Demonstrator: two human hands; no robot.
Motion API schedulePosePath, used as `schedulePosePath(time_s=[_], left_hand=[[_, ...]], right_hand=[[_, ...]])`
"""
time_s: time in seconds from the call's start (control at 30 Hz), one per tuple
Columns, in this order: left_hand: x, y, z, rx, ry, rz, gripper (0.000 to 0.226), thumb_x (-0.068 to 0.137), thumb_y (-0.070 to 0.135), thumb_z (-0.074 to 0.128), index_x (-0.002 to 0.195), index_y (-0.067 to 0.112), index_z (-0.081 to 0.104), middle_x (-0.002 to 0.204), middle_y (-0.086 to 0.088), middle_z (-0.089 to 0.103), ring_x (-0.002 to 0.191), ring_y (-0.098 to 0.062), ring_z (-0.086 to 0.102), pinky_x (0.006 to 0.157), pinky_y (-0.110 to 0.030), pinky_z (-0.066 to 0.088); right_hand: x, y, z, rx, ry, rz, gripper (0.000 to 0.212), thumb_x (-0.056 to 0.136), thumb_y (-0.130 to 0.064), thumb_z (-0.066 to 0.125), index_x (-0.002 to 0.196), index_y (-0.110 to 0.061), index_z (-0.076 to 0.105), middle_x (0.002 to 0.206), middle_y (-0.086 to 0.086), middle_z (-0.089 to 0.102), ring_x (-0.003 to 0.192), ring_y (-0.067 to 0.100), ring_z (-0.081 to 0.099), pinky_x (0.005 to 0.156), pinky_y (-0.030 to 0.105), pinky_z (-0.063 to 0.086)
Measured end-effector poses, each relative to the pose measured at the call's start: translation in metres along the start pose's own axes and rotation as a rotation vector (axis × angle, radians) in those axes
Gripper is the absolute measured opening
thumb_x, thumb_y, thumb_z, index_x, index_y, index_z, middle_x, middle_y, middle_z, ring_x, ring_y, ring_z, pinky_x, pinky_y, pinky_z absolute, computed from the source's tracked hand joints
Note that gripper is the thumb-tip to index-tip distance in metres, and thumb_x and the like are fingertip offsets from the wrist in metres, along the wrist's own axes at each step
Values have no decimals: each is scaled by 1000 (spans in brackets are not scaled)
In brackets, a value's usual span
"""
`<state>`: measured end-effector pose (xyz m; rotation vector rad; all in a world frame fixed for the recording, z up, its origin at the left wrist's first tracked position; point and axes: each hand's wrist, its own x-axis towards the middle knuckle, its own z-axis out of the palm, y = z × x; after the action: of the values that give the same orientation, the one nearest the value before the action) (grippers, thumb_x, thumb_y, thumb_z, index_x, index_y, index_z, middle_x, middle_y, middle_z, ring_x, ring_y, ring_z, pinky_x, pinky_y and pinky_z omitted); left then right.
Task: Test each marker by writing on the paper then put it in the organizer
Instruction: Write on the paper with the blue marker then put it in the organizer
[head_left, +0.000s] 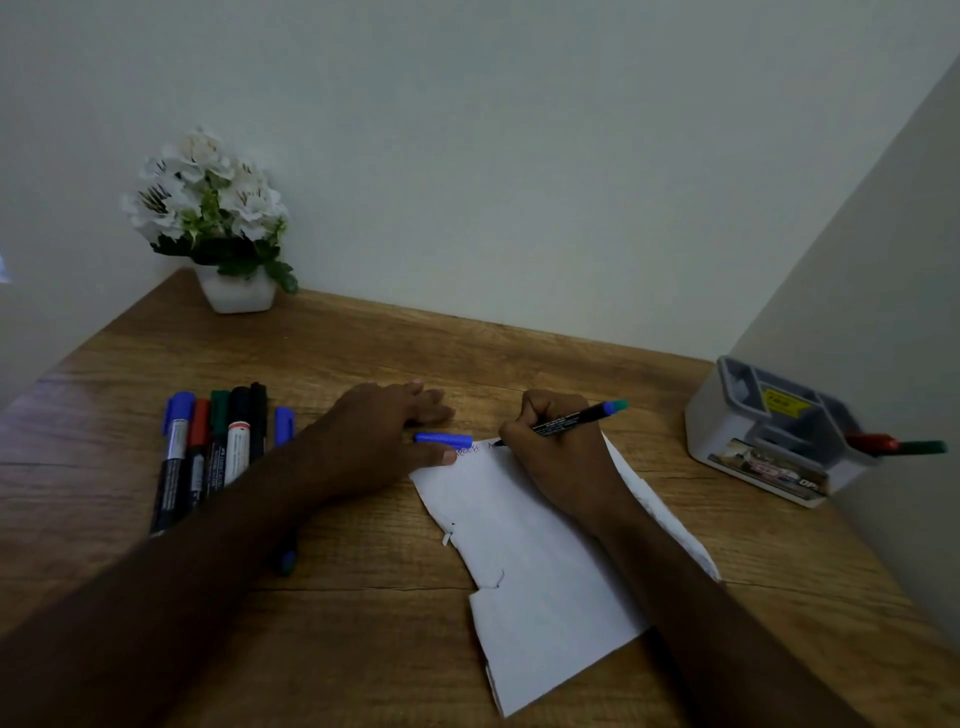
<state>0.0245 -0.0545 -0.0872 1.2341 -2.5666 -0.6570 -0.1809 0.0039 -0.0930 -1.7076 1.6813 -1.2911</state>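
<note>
My right hand (558, 452) grips a black marker with a blue end (576, 417), its tip touching the top edge of the white paper (540, 566). Faint writing shows there. My left hand (384, 431) lies on the table at the paper's top left corner, thumb on the paper, with a blue cap (444, 439) between thumb and fingers. Several capped markers (208, 452) lie side by side on the left. The white organizer (769, 436) stands at the right and holds a red marker (872, 442) and a green marker (922, 447).
A white pot of white flowers (218, 223) stands in the back left corner. Walls close the wooden table (363, 597) at the back and right. A blue-ended marker (285, 561) lies partly hidden under my left forearm.
</note>
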Motion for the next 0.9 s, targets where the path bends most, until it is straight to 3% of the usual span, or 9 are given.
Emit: schedulePosePath(time_s=[0.33,0.57,0.7,0.9], left_hand=[[1,-3,1,-15,15,11,61,87,52,59,141,32,42,156,11,26,146,-6,15,120,-43,14],[0,-4,2,-34,30,19,61,86,52,60,140,31,44,156,11,29,145,-5,17,120,-42,14],[1,-2,2,-11,18,7,61,86,52,59,141,31,42,156,11,27,146,-6,15,120,-42,13],[1,-4,3,-26,35,21,61,86,52,61,141,30,44,156,10,28,146,-6,17,120,-43,15]], right_hand=[[1,-1,-1,-54,-10,28,26,71,-26,62,51,-26,46,50,-9,50,51,7,46,50,37,39],[0,0,0,6,5,7,38,77,-3,64,51,-19,42,51,-6,47,51,7,42,48,23,34],[0,-1,0,25,13,3,35,77,1,64,53,-12,42,51,-1,44,50,8,39,47,24,32],[0,0,0,5,32,-19,38,75,-2,64,51,-18,38,49,-6,43,50,7,38,48,27,33]])
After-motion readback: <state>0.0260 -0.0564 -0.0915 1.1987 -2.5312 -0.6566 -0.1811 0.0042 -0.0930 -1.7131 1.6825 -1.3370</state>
